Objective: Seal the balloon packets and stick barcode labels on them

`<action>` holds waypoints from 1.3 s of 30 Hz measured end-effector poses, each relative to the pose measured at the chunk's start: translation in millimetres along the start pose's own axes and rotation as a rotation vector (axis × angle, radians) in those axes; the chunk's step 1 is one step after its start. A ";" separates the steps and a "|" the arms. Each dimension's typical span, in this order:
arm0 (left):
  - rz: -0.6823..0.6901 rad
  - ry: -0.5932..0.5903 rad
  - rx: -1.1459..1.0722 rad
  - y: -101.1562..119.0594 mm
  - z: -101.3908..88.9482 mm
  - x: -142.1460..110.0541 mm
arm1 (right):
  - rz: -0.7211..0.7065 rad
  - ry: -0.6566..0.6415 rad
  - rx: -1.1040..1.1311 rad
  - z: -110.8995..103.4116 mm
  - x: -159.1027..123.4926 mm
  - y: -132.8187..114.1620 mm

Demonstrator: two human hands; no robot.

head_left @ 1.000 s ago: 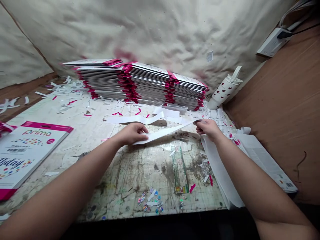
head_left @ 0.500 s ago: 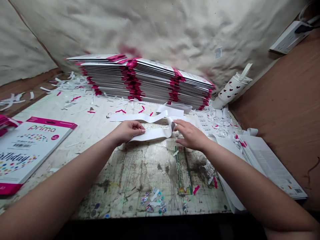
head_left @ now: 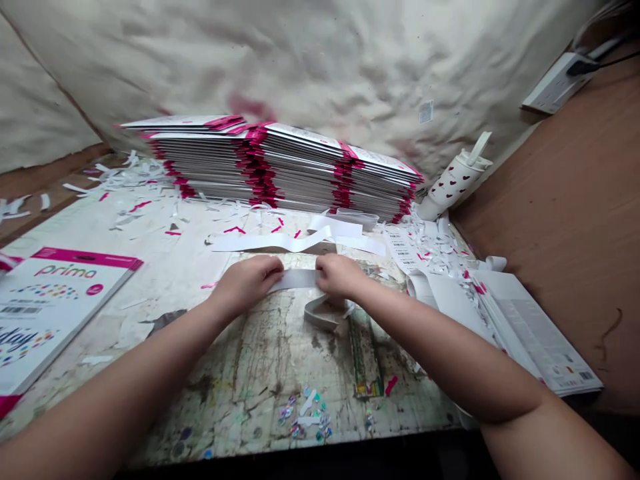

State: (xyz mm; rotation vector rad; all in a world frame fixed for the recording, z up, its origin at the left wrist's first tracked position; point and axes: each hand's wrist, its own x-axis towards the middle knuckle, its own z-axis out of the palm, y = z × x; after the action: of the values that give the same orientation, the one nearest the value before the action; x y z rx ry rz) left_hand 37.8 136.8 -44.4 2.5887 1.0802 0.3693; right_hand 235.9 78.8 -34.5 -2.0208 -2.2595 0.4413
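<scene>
A white paper strip (head_left: 300, 279) is stretched between my two hands above the middle of the table. My left hand (head_left: 254, 277) pinches its left end, fingers curled in. My right hand (head_left: 339, 275) grips it further right, also closed. Below my right hand hangs a curled length of strip (head_left: 323, 313), its far end partly hidden. Just beyond my hands another long white strip (head_left: 265, 243) lies wavy on the tabletop, its right part lying by a wider white piece (head_left: 345, 227).
Stacked pink-and-white packs (head_left: 295, 167) stand at the back. A heart-patterned tumbler (head_left: 455, 183) leans right of them. "Prima" packs (head_left: 70, 293) lie left, printed sheets (head_left: 540, 333) right. Paper scraps (head_left: 435, 240) and shiny confetti (head_left: 307, 413) litter the worn table (head_left: 240, 393). A socket strip (head_left: 557, 83) is upper right.
My right hand has closed on the strip, which was looped beside its open fingers. The strip is now pulled taut between both hands, and its loose end hangs nearer me. The view has shifted slightly.
</scene>
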 end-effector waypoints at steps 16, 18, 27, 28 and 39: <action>0.300 0.229 0.276 -14.0 24.5 -7.1 | 0.203 0.017 0.220 -8.5 -30.8 69.2; 0.332 0.236 0.324 -10.4 22.0 -9.4 | 0.221 0.058 0.247 -11.4 -35.0 79.5; 0.212 0.115 0.321 -10.7 11.5 -3.8 | 0.119 -0.019 0.511 -17.3 -52.6 105.6; 0.193 0.092 0.314 -10.6 11.0 0.3 | 0.116 -0.015 0.506 -17.3 -50.6 107.3; 0.507 0.221 0.474 -6.8 -2.2 8.8 | -0.022 0.219 0.093 -20.0 -51.9 99.2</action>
State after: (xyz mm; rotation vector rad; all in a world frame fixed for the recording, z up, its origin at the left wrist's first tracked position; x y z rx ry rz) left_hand 38.7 148.1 -43.9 3.3113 0.6028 0.5838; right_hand 342.8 39.9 -34.7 -1.8949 -2.0899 0.3006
